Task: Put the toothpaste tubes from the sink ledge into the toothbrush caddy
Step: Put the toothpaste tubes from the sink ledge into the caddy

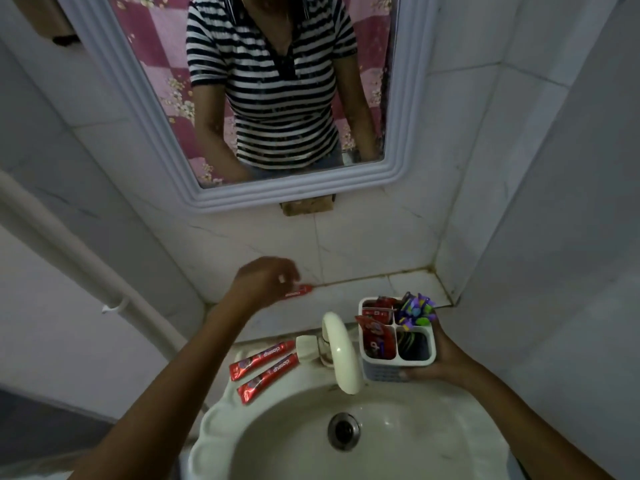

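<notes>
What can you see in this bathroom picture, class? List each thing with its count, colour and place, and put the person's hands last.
Toothpaste tubes: two, red, side by side on sink rim left of tap.
Toothpaste tube: one, red, on tiled ledge.
Caddy: one, white, four compartments, held right of tap.
Tap: one, cream, over basin.
Sink: one, white, bottom centre.
Drain: one, metal, basin middle.
Mirror: one, white frame, on wall.
Left hand: reaching over ledge tube.
Right hand: holding caddy.
</notes>
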`<state>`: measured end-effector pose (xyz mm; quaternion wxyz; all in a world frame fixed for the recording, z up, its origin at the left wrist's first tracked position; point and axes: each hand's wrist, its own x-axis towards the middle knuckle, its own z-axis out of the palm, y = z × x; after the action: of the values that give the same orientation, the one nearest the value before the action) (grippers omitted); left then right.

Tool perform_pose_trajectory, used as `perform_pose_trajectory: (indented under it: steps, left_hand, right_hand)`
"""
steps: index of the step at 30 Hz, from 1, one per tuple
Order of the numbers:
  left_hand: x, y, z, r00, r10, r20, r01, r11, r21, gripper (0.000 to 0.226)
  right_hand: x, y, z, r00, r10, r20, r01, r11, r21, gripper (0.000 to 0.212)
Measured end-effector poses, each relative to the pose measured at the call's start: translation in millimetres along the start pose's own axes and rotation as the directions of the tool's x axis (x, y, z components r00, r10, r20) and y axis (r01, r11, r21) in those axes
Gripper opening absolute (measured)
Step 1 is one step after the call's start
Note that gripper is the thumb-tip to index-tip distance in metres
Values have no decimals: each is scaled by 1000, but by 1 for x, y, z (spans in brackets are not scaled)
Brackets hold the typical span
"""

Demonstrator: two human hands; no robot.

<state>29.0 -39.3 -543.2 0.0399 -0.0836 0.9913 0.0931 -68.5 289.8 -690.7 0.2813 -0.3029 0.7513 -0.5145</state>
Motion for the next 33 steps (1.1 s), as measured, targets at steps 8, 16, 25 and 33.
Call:
perform_pose_trajectory:
  steps: [8, 16, 25, 33]
  left_hand:
    - [-50, -56, 117, 924, -283, 257, 221, 944, 247, 26]
    - [-50, -45, 91, 980, -201, 12, 198, 975, 104, 19]
    - [-28, 64, -64, 948, 226, -225, -253, 962, -99, 25]
    - [13, 137, -7, 843, 455, 288, -505, 853, 131, 23]
  right_hand:
    - [-3, -4, 0, 1000, 3, 1, -3, 997, 82, 137]
    - [-7, -15, 2, 1000, -4, -23, 5, 998, 65, 135]
    - [-3, 3, -5, 998, 48, -40, -50, 998, -43, 130]
    - [-1, 0, -1, 999, 40, -31, -40, 999, 7, 133]
